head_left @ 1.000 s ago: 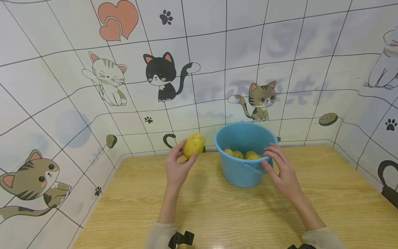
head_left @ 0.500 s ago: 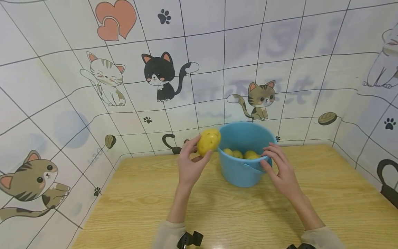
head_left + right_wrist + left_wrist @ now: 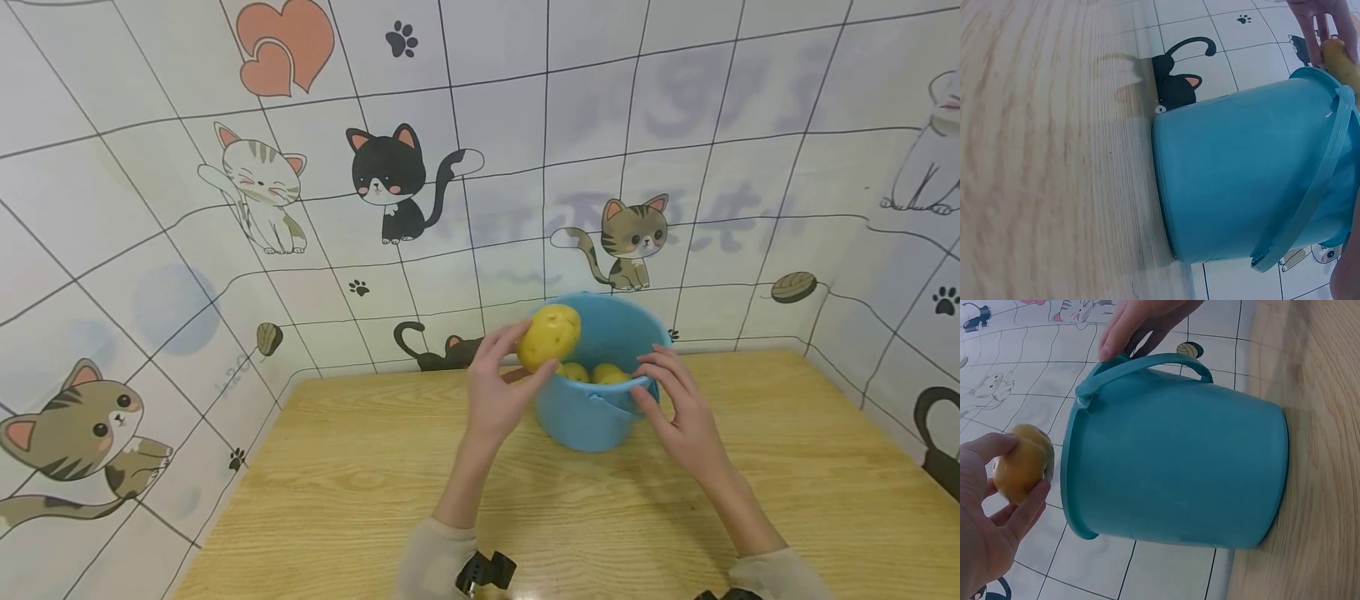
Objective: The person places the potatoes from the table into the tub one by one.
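Note:
A large yellow potato (image 3: 552, 335) is gripped between the thumb and fingers of my left hand (image 3: 498, 403), at the left side of the blue bucket's opening. In the left wrist view the potato (image 3: 1024, 464) hangs just above the rim line, apart from the bucket wall. The blue bucket (image 3: 579, 422) stands upright with several potatoes (image 3: 606, 374) inside. My right hand (image 3: 681, 417) holds the bucket's right rim, thumb outside and fingers over the edge. The bucket's handle (image 3: 1147, 365) hangs down along its side.
The bucket stands on a wood-grain table (image 3: 360, 475), close to the back wall (image 3: 495, 250) covered with cat-print tile sheeting. Side walls rise at the table's left and right edges. Each wrist wears a black camera mount (image 3: 486, 572).
My left hand has carried the potato rightward, from beside the bucket to over its left rim. The right hand has stayed on the rim, and the bucket has not moved.

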`<state>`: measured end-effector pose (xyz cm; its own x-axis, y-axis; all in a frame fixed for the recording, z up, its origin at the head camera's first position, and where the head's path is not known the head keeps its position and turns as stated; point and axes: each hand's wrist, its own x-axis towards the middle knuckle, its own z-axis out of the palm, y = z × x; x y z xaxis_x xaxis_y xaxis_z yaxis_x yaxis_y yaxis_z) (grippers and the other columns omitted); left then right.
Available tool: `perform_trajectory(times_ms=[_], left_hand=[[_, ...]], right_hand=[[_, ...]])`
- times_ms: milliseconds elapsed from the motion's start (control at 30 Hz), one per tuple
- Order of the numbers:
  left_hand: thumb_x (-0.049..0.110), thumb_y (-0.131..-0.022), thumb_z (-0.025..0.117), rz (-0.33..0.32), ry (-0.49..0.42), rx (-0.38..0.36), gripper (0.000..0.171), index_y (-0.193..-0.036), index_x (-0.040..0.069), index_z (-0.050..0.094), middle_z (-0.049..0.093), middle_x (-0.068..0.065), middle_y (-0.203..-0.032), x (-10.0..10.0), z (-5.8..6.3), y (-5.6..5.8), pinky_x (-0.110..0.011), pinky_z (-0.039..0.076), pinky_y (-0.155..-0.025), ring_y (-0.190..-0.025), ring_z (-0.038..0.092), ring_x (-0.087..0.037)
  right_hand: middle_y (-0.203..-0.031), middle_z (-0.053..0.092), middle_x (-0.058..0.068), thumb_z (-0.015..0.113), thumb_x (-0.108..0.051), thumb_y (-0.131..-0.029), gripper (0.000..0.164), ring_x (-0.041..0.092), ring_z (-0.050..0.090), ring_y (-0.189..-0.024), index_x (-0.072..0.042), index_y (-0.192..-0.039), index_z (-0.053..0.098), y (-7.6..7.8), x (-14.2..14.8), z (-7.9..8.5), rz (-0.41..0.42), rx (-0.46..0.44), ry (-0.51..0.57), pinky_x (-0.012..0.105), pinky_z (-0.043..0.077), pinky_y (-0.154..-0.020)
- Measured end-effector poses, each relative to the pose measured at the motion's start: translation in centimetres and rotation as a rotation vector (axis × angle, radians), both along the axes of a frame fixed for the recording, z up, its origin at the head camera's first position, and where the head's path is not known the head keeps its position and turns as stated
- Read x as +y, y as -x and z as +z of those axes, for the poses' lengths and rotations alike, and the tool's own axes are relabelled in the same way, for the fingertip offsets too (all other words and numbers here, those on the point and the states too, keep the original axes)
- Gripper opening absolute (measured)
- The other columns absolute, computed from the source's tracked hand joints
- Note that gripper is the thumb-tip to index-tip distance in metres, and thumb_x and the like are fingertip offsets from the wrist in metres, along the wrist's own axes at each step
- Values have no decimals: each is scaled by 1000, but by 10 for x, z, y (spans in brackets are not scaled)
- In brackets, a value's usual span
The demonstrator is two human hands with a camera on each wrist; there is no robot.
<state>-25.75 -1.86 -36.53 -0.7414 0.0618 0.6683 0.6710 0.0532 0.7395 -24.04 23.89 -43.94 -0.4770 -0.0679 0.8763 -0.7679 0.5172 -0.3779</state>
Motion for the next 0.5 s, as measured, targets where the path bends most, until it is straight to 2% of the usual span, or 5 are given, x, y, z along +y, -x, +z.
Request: perform_trajectory(times_ms=[300, 500], left_hand=[[12, -82, 85, -31, 63, -4, 55, -133, 9, 66, 59, -9, -127, 15, 2, 0, -31, 61, -74, -107, 59, -24], [13, -83, 84, -34, 85, -10, 54, -133, 9, 66, 59, -9, -127, 23, 4, 1, -31, 61, -74, -112, 59, -25]], right_hand=[[-124, 60, 21, 63, -28, -101, 26, 43, 42, -135, -3, -106, 68, 1, 0, -1, 8, 24, 1, 37, 27, -120], [-127, 60, 19, 64, -26, -101, 23, 43, 41, -136, -4, -107, 68, 1, 1, -1, 4, 9, -2, 35, 27, -120]])
